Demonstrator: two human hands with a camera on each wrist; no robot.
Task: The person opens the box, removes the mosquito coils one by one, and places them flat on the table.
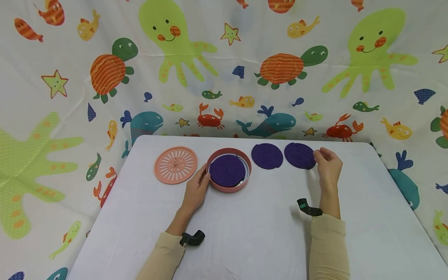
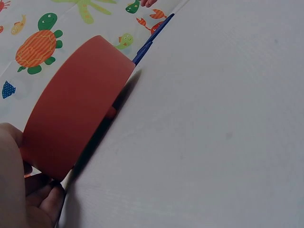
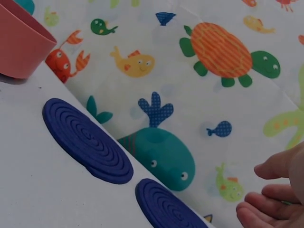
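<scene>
My left hand [image 1: 195, 191] grips a round pinkish-red mosquito coil holder [image 1: 227, 190] by its left side. In the left wrist view the fingers [image 2: 45, 202] curl at the lower edge of its wall. A purple mosquito coil [image 1: 227, 170] lies inside the holder, with a pale inner rim showing around it. To the right are two more purple spiral coils, one nearer the holder [image 1: 267, 156] and one farther right [image 1: 299, 155]. My right hand [image 1: 329, 165] is beside the farther coil. In the right wrist view its thumb and fingers [image 3: 266, 206] are apart with nothing between them.
Left of the holder lies a round, slotted, peach-coloured lid [image 1: 168, 171] with a small hook at its centre. Everything is on a white-covered table [image 1: 252, 233]. A curtain [image 1: 224, 89] printed with sea animals hangs behind the table's back edge.
</scene>
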